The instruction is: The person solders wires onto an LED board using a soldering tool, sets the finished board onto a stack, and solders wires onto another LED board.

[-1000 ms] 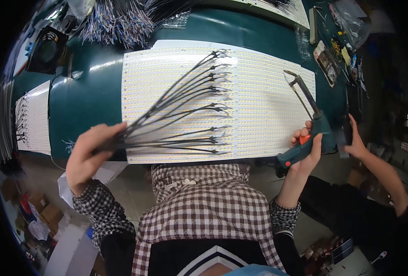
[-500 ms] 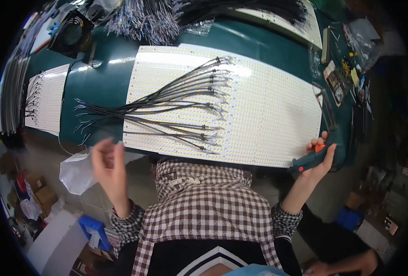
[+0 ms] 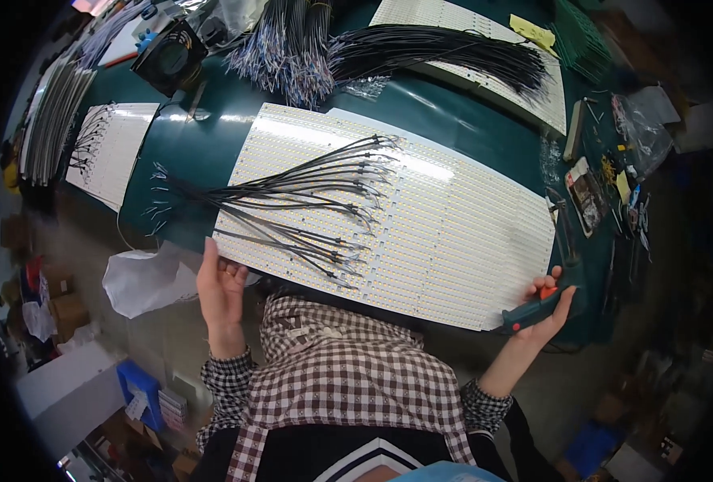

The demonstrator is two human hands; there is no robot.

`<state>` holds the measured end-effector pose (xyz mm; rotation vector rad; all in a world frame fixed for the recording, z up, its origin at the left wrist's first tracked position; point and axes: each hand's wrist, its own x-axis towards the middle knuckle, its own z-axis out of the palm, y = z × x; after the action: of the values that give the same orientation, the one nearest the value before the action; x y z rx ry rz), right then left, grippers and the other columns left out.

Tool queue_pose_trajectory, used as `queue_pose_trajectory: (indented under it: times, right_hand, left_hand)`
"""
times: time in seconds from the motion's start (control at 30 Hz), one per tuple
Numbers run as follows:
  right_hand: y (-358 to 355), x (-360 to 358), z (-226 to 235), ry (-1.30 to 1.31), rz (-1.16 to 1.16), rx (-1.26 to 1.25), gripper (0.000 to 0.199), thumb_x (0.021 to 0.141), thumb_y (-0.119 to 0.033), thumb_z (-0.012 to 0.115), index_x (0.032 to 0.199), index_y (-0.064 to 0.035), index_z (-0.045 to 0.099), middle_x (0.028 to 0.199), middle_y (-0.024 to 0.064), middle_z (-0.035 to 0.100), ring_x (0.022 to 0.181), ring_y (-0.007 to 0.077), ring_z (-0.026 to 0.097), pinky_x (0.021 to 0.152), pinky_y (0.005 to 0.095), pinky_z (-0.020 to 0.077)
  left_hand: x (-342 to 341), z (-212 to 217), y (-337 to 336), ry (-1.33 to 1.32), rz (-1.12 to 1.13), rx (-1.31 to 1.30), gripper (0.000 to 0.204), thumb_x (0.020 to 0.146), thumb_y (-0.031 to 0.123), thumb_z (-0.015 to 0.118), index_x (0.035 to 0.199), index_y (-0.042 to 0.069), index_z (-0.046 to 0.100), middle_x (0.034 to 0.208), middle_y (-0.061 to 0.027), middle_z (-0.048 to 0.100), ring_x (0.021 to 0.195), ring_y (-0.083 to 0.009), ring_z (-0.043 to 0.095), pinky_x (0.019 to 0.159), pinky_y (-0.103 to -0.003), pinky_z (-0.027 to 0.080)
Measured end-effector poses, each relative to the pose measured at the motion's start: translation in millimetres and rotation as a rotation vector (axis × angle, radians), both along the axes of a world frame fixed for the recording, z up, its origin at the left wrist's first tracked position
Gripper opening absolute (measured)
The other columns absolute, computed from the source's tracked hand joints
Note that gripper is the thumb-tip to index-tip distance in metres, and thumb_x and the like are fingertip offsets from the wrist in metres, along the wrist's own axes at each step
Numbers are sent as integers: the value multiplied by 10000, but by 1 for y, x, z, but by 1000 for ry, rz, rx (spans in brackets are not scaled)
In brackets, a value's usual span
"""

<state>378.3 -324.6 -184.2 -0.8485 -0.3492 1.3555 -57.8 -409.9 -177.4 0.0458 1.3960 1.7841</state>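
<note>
A large white LED board sheet (image 3: 469, 241), dotted with rows of small yellow chips, lies on the green table before me. Across its left half fan several black cables (image 3: 276, 187), bare wire ends toward the board's middle and their other ends past its left edge. My left hand (image 3: 224, 297) is at the sheet's near left corner, thumb against the edge and fingers curled, closed on the corner. My right hand (image 3: 545, 321) is wrapped round a dark green soldering gun (image 3: 525, 315) with a red trigger, by the near right corner. Its front part points away from me over the table.
A smaller LED board (image 3: 115, 153) with short cables lies left, beside a stack of strips (image 3: 55, 120). Cable bundles (image 3: 453, 52) and a black fan (image 3: 169, 58) stand at the back. Tools and a plastic bag (image 3: 645, 124) are right. A white bag (image 3: 147, 281) hangs near left.
My left hand has come in to the sheet's near left corner and closed on it. The sheet with its cables appears turned and lower in view. My right hand still holds the soldering gun.
</note>
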Motion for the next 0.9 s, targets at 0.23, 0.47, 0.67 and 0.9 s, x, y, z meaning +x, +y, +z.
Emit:
queue_pose_trajectory:
  times: [0.23,0.47,0.67,0.9]
  right_hand:
    - [-3,2,-2,32,61,-14,442,873,-382,523,1130,-27,475,829,34,553,785,143,539,668,274,463]
    - [-3,-18,18,53,131,27,434,870,-318,549,1153,3,475,843,39,557,792,115,554,664,229,501]
    - [-4,-24,23,-11,76,29,398,877,-328,537,1126,-22,483,796,35,560,740,111,566,630,205,508]
    - [-5,-26,26,-72,20,-4,387,876,-325,539,1113,-21,499,808,27,554,735,86,557,629,186,509]
  left_hand:
    - [28,-3,-8,217,-30,294,397,884,184,485,1215,-22,409,1169,-126,507,1061,-211,498,903,-333,393]
    - [32,12,-8,25,-11,262,364,835,-19,510,1190,-13,434,1147,-89,533,1040,-200,521,901,-320,414]
    - [5,48,-20,-109,91,450,408,833,4,513,1226,-5,408,1168,-112,521,1067,-237,516,932,-361,418]
    - [-148,110,-60,143,271,518,315,881,137,492,1151,-26,485,1090,-152,576,974,-265,576,861,-388,475]
